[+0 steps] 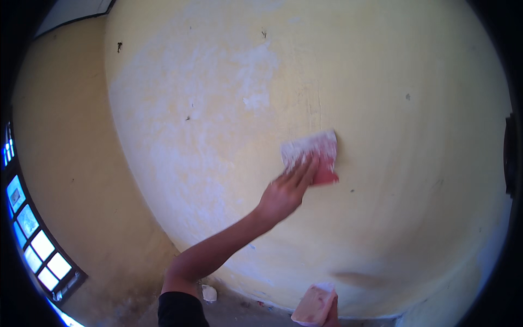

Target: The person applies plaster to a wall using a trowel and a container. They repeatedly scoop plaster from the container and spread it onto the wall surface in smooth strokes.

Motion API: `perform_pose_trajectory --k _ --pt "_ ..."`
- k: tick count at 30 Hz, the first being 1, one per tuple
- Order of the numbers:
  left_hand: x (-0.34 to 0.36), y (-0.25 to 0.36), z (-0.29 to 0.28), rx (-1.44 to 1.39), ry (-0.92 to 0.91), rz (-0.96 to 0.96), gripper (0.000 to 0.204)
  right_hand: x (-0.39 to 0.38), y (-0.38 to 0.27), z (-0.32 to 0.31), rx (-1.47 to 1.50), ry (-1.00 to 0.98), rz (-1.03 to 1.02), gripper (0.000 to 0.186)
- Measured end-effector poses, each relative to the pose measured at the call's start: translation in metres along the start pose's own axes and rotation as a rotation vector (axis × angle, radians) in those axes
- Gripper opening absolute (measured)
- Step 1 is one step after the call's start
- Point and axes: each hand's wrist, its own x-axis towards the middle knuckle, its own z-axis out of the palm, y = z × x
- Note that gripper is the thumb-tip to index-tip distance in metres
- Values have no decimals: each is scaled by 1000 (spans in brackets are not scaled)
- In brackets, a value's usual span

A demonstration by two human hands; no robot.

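My left hand presses a flat red putty spreader against the yellow wall, its fingers laid along the sheet. White putty is smeared over the upper and left part of the spreader. Low in the view, my right hand grips the right side of a pinkish rectangular tub with white smears along its edge. The tub's contents cannot be made out. Patchy white putty covers much of the wall left of the spreader.
On the left, a side wall meets this one at a corner and has a dark-framed window. A white lump or bag lies on the grey floor by the wall's foot. Dark fixings stick out higher up.
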Motion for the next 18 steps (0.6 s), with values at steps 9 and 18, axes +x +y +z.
perform_pose_trajectory --k 9,18 --pt "64 -123 -80 139 508 -698 50 -19 -15 -25 47 -56 43 68" --pt "97 2 -31 -125 189 -262 54 -18 -16 11 -365 -77 -209 78"
